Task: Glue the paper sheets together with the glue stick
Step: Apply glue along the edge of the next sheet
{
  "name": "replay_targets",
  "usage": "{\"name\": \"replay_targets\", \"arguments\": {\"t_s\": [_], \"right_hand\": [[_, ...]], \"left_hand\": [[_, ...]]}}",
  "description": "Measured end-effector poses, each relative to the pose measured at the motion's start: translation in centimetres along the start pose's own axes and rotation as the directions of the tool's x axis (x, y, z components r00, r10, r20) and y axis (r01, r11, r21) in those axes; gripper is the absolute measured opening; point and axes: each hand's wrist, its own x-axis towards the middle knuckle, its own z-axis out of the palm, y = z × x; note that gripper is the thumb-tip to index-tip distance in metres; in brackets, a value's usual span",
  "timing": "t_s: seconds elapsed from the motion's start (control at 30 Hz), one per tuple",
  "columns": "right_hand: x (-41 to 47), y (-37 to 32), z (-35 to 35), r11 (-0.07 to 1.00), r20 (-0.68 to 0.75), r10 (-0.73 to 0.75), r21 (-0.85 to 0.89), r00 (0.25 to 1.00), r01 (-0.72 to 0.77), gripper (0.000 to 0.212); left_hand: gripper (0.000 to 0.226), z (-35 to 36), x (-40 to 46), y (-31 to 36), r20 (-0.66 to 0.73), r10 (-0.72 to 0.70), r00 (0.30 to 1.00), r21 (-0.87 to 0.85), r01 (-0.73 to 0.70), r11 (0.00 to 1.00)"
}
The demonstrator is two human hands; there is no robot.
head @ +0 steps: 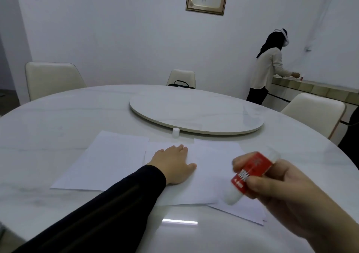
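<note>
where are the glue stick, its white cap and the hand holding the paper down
glue stick (252, 170): head view, on its red label.
white cap (175, 132): head view, on its side wall, standing on the table.
left hand (173, 162): head view, on the back of the hand, flat on the paper.

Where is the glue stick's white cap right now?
The cap stands on the table, between the paper sheets' far edge and the turntable.

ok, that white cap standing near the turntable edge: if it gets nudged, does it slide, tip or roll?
The cap looks small, plastic and hollow, so probably very light. It stands upright on the smooth, glossy table, so a low nudge would likely slide it; a higher knock could tip it. Once on its side, its round shape may let it roll, possibly up against the turntable.
</note>
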Motion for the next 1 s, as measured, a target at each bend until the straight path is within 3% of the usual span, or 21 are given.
{"name": "replay_targets", "arguments": {"t_s": [0.17, 0.27, 0.43, 0.5, 0.6, 0.83, 1.0], "right_hand": [[2.1, -1.8, -1.5, 0.995, -0.233, -0.092, 0.005, 0.968, 0.096, 0.019], [4.4, -2.4, -2.3, 0.994, -0.354, -0.079, 0.04, 0.932, 0.1, 0.019], [8.8, -2.1, -3.0, 0.99, -0.432, 0.104, 0.127, 0.896, -0.054, 0.024], [10.6, -1.5, -2.7, 0.972, -0.413, 0.192, 0.203, 0.89, -0.115, 0.022], [13.4, -0.2, -1.9, 0.947, -0.406, 0.287, 0.257, 0.868, -0.193, 0.017], [18.0, 3.0, -0.2, 0.961, -0.367, 0.273, 0.056, 0.889, -0.272, 0.02], [20.7, 5.8, 0.7, 0.937, -0.427, 0.067, -0.283, 0.902, -0.203, 0.023]], "left_hand": [[0.057, 0.1, -0.9, 0.7, -0.12, -0.141, 0.983, 0.115, 0.155, 0.981], [0.042, -0.5, -1.6, 0.2, -0.103, -0.107, 0.989, 0.139, 0.121, 0.983], [0.033, -1.6, -2.8, -2.1, -0.027, -0.041, 0.999, -0.123, 0.037, 0.992], [0.036, -1.7, -3.3, -2.4, -0.008, -0.035, 0.999, -0.05, 0.035, 0.998], [0.04, -1.3, -3.8, -2.2, -0.09, -0.049, 0.995, 0.119, 0.059, 0.991], [0.045, -0.9, -3.9, -2.0, -0.214, -0.101, 0.972, 0.09, 0.123, 0.988], [0.043, -0.8, -3.8, -2.2, -0.212, -0.124, 0.969, 0.076, 0.143, 0.987]]}}
